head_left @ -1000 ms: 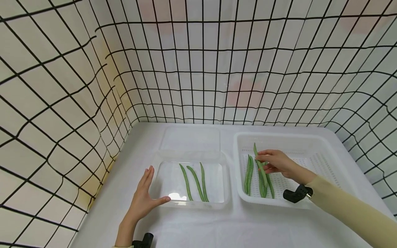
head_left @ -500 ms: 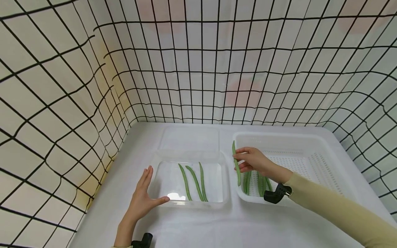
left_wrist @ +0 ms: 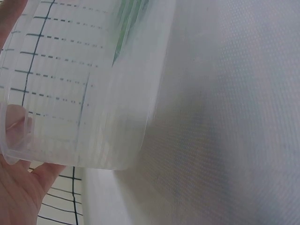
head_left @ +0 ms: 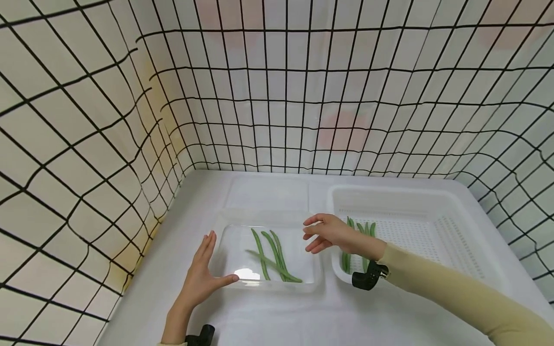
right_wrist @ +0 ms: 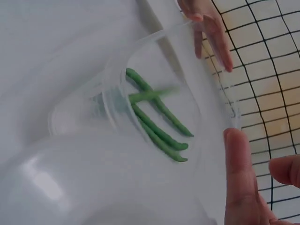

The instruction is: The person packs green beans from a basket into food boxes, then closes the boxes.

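My left hand touches the left corner of a clear plastic container, its fingers straight and thumb spread along the front wall. Inside the container lie several green beans. One bean lies slanted across the others, its left end blurred. Over the container's right rim hovers my right hand, fingers loosely bent and parted, holding nothing. To the right, a white perforated basket has more green beans at its left end, partly covered by my right forearm.
A flat, clear rectangular lid-like sheet lies behind the container. White cloth covers the table. Black wire mesh rises at the back and both sides.
My right hand has carried a green bean leftward from the basket and let it go into the container. It fell across the others, shifting the right one. My left hand has stayed put.
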`<state>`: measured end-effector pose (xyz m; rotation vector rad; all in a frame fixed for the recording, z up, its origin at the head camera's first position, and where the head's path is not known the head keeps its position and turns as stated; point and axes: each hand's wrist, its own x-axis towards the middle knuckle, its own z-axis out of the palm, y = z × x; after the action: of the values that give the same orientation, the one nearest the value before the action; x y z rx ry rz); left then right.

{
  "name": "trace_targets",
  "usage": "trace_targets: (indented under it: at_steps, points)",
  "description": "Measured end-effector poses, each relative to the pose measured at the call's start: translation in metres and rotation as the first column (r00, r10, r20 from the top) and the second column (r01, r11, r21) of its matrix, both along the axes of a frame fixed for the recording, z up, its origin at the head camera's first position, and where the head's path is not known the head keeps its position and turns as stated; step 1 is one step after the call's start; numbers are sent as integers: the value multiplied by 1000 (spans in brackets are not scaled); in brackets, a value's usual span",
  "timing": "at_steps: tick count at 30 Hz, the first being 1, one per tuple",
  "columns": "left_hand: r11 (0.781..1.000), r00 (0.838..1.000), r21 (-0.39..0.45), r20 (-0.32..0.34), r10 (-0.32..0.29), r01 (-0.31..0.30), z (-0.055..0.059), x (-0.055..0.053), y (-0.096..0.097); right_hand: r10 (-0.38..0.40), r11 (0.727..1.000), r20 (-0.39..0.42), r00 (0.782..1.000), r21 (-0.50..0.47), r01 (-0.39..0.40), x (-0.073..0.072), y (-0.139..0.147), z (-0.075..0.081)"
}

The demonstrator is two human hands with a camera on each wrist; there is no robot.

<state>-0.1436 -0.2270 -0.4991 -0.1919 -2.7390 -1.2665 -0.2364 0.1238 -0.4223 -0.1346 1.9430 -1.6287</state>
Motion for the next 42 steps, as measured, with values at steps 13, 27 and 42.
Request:
trace_targets:
  at_steps: [13, 27, 42]
  points:
    - [1000, 1000, -14, -14, 1, -2, 3, 0, -1, -162, 986, -49, 986, 31, 164, -23, 79, -7]
    - [1000, 1000, -9, -18, -3, 3, -1, 0, 0, -79, 966, 68, 995, 251, 60, -16, 168, -45]
    - [1000, 1000, -9, -20, -3, 3, -1, 0, 0, -132, 975, 137, 982, 197, 103, -22, 176, -64]
